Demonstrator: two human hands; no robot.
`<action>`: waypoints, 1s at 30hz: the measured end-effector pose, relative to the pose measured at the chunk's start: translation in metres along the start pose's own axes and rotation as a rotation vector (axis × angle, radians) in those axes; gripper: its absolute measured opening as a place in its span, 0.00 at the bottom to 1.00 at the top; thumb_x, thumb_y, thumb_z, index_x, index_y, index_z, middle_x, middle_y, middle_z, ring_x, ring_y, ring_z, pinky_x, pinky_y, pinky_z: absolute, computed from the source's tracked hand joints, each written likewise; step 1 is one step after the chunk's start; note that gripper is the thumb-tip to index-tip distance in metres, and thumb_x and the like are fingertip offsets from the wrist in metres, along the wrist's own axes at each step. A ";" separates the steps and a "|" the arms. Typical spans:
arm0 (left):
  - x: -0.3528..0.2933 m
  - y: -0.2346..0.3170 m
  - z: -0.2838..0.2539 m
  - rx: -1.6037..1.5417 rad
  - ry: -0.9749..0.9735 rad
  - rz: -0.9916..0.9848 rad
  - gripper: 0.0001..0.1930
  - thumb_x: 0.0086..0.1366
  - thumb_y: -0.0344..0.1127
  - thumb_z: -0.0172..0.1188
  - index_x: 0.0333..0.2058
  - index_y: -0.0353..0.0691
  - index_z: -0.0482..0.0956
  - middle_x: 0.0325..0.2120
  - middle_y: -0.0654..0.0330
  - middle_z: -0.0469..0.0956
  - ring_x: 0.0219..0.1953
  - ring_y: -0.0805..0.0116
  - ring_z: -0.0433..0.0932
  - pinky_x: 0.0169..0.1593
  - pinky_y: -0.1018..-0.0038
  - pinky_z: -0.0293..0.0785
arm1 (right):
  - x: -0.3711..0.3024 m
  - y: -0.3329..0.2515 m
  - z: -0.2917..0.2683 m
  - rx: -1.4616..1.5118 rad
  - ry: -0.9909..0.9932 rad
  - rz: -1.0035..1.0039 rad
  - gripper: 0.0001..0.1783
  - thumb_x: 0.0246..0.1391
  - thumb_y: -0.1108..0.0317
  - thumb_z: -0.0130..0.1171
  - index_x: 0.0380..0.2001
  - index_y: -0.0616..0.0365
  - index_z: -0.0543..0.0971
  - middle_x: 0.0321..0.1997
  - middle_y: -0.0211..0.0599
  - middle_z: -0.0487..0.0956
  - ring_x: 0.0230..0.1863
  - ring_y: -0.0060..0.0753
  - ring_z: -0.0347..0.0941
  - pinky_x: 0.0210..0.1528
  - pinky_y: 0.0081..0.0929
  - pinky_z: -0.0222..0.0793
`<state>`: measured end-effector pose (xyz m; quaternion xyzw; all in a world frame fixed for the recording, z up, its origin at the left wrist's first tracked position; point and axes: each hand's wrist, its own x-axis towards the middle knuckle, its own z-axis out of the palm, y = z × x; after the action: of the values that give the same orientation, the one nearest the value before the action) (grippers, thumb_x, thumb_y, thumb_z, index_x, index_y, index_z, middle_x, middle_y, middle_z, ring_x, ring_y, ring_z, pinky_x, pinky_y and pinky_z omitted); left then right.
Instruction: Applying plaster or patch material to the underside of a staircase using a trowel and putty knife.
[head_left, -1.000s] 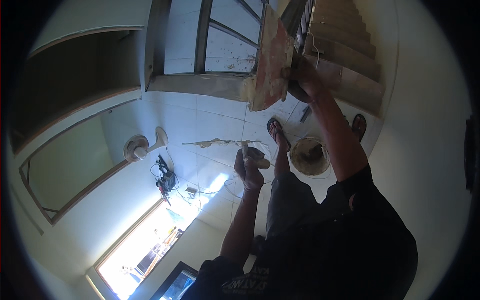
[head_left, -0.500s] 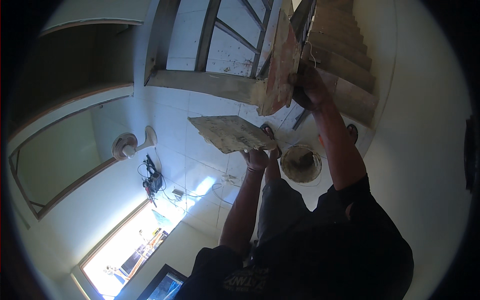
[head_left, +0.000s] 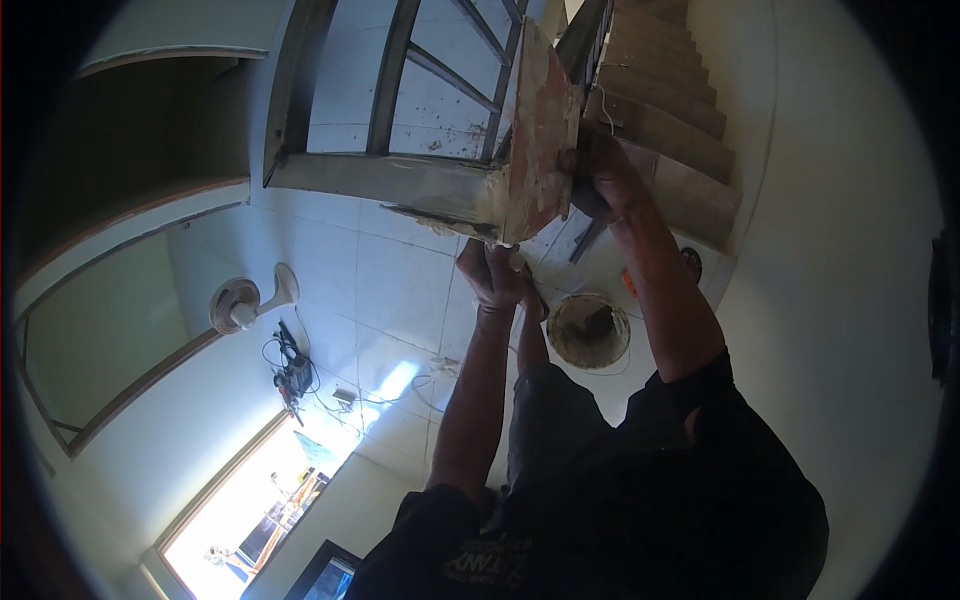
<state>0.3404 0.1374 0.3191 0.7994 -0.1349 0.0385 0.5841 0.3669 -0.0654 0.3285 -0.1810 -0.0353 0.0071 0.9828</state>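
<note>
My left hand (head_left: pixel 490 275) is closed round the underside of a flat, plaster-smeared board (head_left: pixel 435 221). That board shows nearly edge-on, with wet paste along its rim, just under a metal beam (head_left: pixel 390 180). Close above the hand stands an upright panel (head_left: pixel 540 140), coated with cream paste and reddish patches; the board's right end is hidden near its lower corner. My right hand (head_left: pixel 603 180) is at the panel's right edge, fingers curled and in shadow. What it grips is too dark to make out.
A bucket (head_left: pixel 588 330) with paste inside stands on the tiled floor by my feet. Stairs (head_left: pixel 675 160) rise at the far right. To the left are a white fan (head_left: pixel 240 305), power tools with cords (head_left: pixel 292 370) and a bright doorway (head_left: pixel 245 510).
My left hand has moved up and slightly left, bringing the board from a broad face-on view to nearly edge-on beneath the beam and panel. My right hand stays by the panel's edge.
</note>
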 end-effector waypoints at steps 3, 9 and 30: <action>0.005 -0.003 -0.001 0.060 -0.007 0.081 0.24 0.69 0.48 0.42 0.29 0.31 0.76 0.18 0.56 0.76 0.21 0.67 0.74 0.26 0.71 0.68 | -0.001 -0.001 0.002 -0.008 0.039 0.041 0.37 0.43 0.71 0.70 0.56 0.70 0.65 0.51 0.44 0.76 0.50 0.35 0.76 0.53 0.34 0.74; 0.006 -0.011 -0.004 0.075 0.019 0.085 0.22 0.65 0.47 0.46 0.30 0.29 0.76 0.18 0.50 0.75 0.19 0.60 0.73 0.24 0.67 0.67 | -0.002 0.002 0.010 -0.013 0.057 0.018 0.37 0.43 0.70 0.70 0.56 0.70 0.65 0.51 0.43 0.76 0.50 0.35 0.76 0.53 0.33 0.73; 0.006 -0.011 0.006 0.293 0.057 0.136 0.26 0.68 0.48 0.41 0.25 0.31 0.77 0.16 0.56 0.77 0.20 0.63 0.76 0.26 0.70 0.69 | -0.011 0.000 0.026 -0.075 0.190 0.038 0.33 0.45 0.72 0.68 0.54 0.71 0.66 0.48 0.43 0.77 0.48 0.33 0.75 0.53 0.32 0.72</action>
<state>0.3489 0.1336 0.3084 0.8636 -0.1648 0.1198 0.4611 0.3535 -0.0567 0.3519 -0.2181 0.0611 0.0072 0.9740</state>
